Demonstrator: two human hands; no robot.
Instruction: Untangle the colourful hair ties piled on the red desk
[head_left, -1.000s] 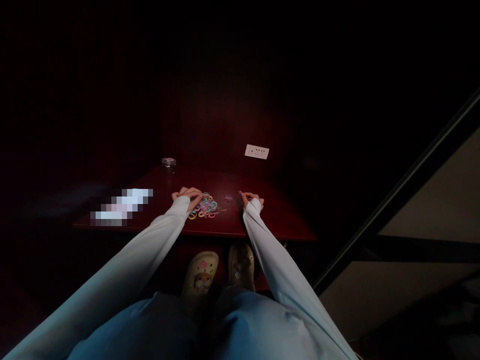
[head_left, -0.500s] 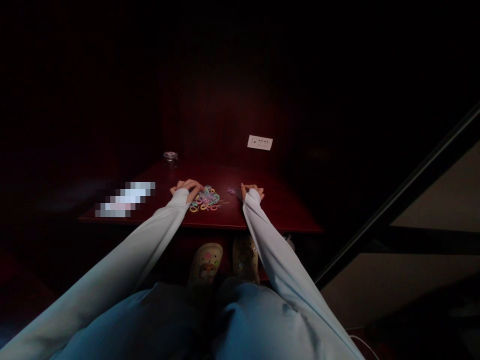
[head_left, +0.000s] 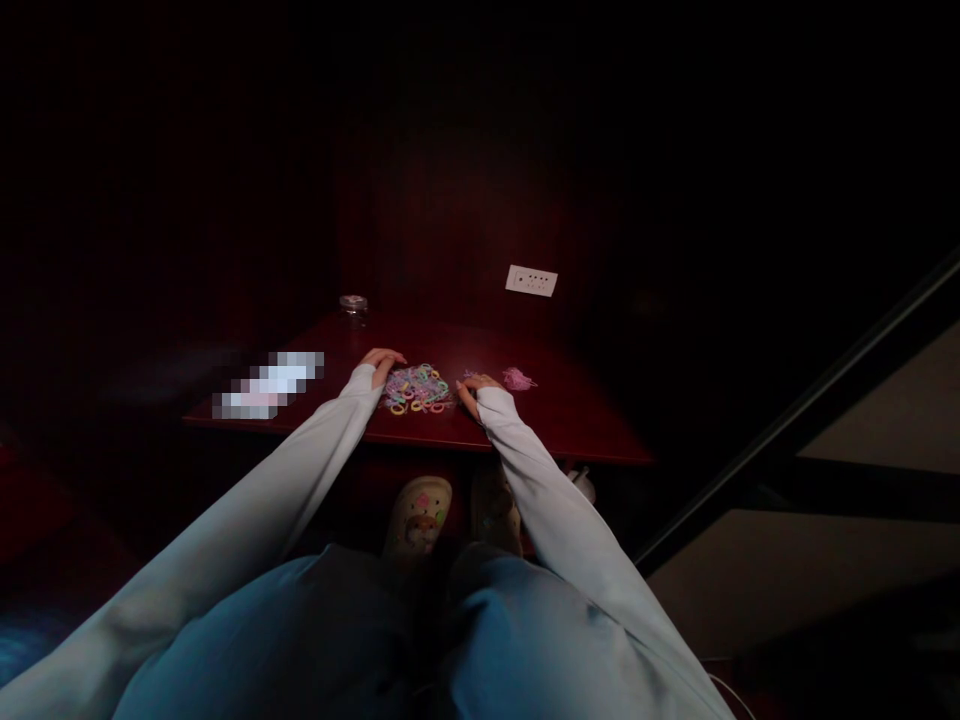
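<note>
A pile of small elastic hair ties [head_left: 417, 388] in pastel colours lies on the dark red table, between my two hands. My left hand [head_left: 382, 364] rests at the pile's left edge, fingers stretched out over its far side, with no hair tie visibly gripped. At the right edge, my right hand [head_left: 478, 389] is low over the tabletop, thumb and fingers apart and pointing towards the pile. Its fingers partly cover a little purple clump. Right of that hand sits a separate bundle of pink hair ties [head_left: 517, 378].
A clear lidded jar [head_left: 353, 310] stands at the table's back left. A blurred-out bright flat object [head_left: 270, 385] lies near the left edge. The dark red table [head_left: 577, 420] meets a wall with a white socket plate [head_left: 532, 281]. Clogs [head_left: 420, 520] show below.
My right hand has moved left towards the pile, and the pink bundle now shows beside it. My left hand has uncovered more of the pile. The view has shifted slightly.
</note>
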